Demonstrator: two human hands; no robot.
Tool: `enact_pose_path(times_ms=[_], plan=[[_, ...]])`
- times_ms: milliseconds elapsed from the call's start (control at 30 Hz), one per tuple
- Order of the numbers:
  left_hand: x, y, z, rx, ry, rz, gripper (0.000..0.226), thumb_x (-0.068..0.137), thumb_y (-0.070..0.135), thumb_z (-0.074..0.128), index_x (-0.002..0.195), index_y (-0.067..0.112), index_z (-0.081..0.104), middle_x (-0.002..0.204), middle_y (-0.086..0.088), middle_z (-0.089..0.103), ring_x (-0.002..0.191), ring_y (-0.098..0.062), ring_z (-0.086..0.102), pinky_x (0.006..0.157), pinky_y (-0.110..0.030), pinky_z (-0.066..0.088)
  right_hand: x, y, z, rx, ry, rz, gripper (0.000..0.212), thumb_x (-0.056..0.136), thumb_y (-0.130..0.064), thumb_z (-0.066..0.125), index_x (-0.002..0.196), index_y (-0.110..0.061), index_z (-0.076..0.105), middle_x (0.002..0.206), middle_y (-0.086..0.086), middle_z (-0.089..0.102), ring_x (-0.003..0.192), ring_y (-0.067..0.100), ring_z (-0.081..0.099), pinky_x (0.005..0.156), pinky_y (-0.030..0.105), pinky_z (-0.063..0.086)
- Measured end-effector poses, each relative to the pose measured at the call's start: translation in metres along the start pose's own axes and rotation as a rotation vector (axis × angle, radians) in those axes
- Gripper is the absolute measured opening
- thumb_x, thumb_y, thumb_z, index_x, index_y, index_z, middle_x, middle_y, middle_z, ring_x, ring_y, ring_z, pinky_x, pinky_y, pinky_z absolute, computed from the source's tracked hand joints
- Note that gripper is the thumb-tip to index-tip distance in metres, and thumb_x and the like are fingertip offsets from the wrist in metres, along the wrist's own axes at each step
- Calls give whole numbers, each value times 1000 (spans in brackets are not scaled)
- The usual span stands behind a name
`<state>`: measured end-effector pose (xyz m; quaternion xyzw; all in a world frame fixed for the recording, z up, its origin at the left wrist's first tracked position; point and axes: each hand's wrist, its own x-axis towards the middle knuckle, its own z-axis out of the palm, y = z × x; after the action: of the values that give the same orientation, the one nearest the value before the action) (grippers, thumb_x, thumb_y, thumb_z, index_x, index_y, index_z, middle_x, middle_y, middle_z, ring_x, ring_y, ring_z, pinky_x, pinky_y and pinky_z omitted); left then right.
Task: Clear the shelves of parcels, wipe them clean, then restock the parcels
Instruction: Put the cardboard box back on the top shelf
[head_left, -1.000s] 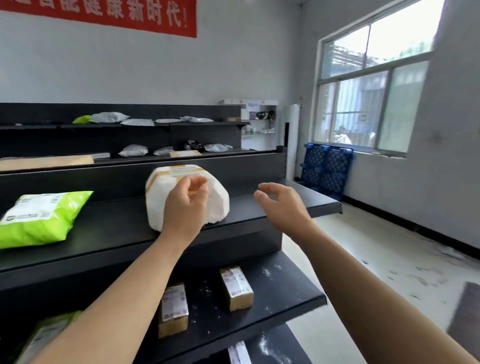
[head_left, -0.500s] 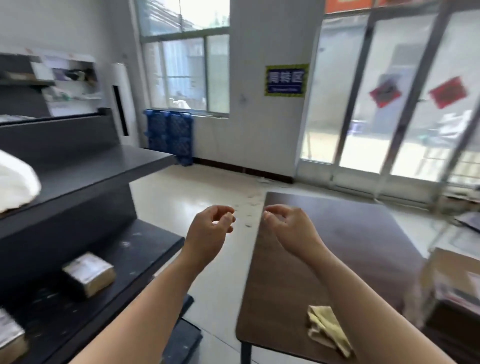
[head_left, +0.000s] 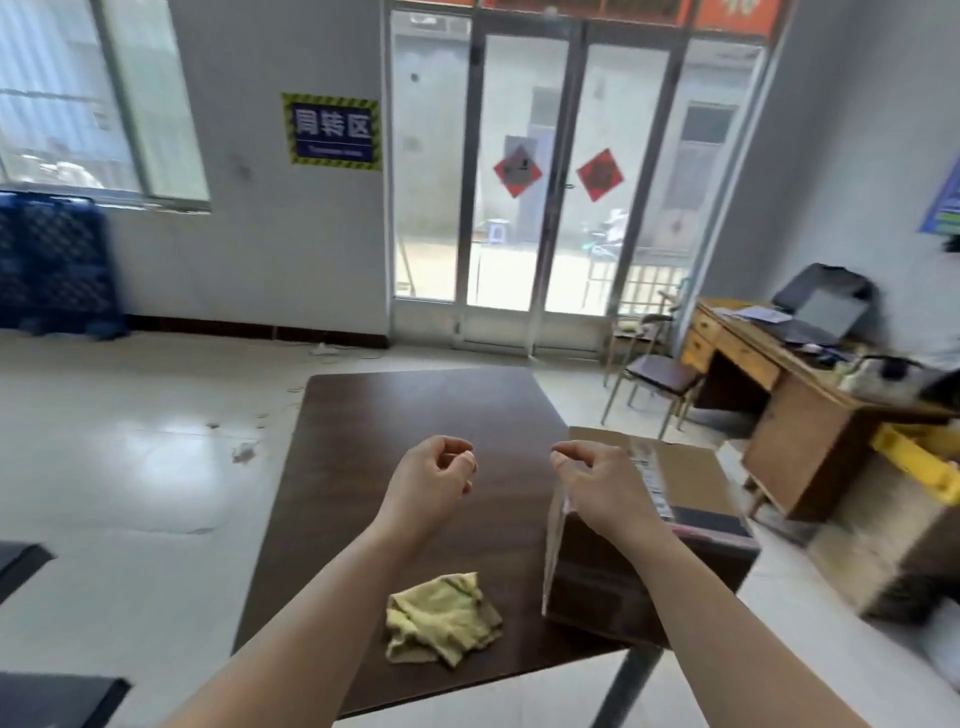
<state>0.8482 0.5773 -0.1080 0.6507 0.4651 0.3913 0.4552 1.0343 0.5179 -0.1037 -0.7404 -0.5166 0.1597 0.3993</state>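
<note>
Head view showed a dark bench (head_left: 415, 405) carrying a yellow cloth (head_left: 441, 618) at 6 o'clock and a cardboard parcel (head_left: 691, 467) at 4 o'clock. Left hand (head_left: 431, 488) and right hand (head_left: 597, 486) hovered above, loosely curled, holding nothing. Glass doors (head_left: 519, 182) stood at 12 o'clock.

Both hands hover over the dark counter (head_left: 415, 405). The left hand (head_left: 431, 488) and the right hand (head_left: 597, 491) are near each other, with fingers (head_left: 460, 458) loosely curled and holding nothing. Behind the left fingers, closer to the person, a crumpled yellow cloth (head_left: 441, 618) lies on the counter. A cardboard parcel (head_left: 680, 467) stands just right of the right fingers.
</note>
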Motion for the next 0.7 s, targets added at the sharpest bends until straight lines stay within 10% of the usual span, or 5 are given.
enact_pose_path(times_ms=[333,567,700], plan=[[52,-24,156,121,-136,-79,21,92,23,55,107,12,67,90,0,69,84,-18,63,82,-36,54,41,145,-85,-161,145,212,40,95,-35,56,132,-19,57,137,0,56,123,17,52,95,27,42],[78,-50,217,257,-160,-169,51,97,32,53,138,3,47,135,-10,55,122,-24,52,99,-32,41,44,228,-104,-201,191,418,52,93,-34,58,140,-19,41,137,7,46,120,23,51,96,36,46],[93,-63,236,330,-152,-193,43,97,30,53,130,3,50,127,-10,59,103,-20,55,85,-30,42,43,254,-96,-176,135,499,52,93,-36,58,139,-19,39,137,6,45,122,24,49,99,41,49]])
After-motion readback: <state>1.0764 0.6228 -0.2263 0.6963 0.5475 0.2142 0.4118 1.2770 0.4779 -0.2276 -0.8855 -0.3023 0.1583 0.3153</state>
